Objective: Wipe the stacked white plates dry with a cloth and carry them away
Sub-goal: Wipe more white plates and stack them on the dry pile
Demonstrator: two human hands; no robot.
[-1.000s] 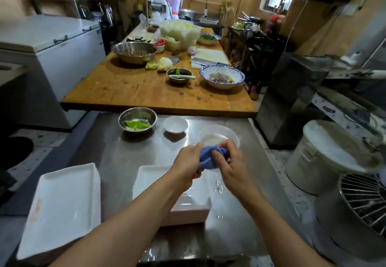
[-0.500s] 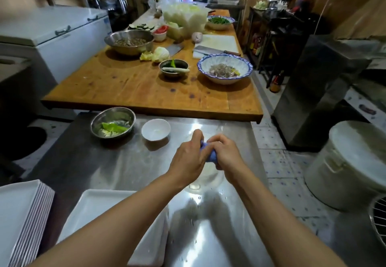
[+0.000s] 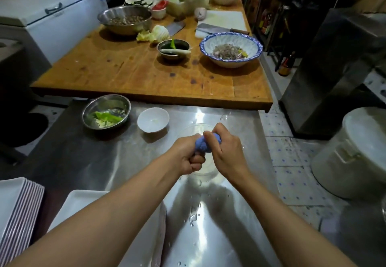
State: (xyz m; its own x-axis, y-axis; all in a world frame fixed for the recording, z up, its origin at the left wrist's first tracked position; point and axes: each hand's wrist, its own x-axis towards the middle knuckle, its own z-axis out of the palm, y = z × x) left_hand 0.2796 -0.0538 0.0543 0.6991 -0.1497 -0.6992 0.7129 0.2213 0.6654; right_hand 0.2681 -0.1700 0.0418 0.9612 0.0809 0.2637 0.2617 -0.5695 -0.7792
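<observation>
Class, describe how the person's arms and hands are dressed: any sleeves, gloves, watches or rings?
Both forearms are bare as far as the frame shows, with no sleeve in view. The left hand and right hand wear no gloves; no watch, bracelet or ring shows.

Blue cloth [image 3: 205,144] mostly buried inside both fists, clear bowl [image 3: 196,168] largely hidden beneath them, near plate stack [image 3: 83,202] covered by the left forearm, left plate stack [image 3: 14,208] cropped by the frame edge

Your steel table [image 3: 87,162] carries two plate stacks [image 3: 18,208], metal bowl [image 3: 106,111], small white bowl [image 3: 153,119], clear bowl [image 3: 203,168].
</observation>
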